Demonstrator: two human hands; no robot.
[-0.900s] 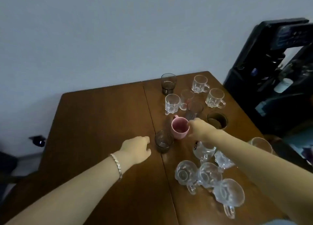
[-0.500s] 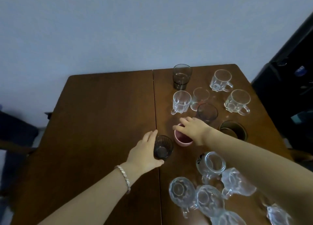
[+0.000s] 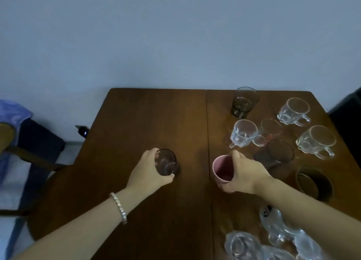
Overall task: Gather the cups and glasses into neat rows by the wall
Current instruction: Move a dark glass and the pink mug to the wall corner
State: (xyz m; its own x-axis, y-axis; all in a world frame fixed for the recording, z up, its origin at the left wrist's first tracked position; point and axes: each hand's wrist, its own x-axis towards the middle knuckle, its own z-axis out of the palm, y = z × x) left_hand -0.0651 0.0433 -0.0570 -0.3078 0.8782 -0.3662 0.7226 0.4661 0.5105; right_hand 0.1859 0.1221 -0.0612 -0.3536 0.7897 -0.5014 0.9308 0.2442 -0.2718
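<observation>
Both forearms reach in from the near edge, bare. Left hand [image 3: 148,172] curled, fingers wrapped in a grasp, bracelet on the wrist. Right hand [image 3: 243,174] also curled in a grasp, thumb near side, fingers far side.

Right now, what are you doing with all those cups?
A person is tidying cups on a brown table. The left hand grips a dark smoky glass and the right hand holds a pink cup. More clear mugs and dark glasses stand scattered on the right side, not yet in neat rows by the wall.
</observation>
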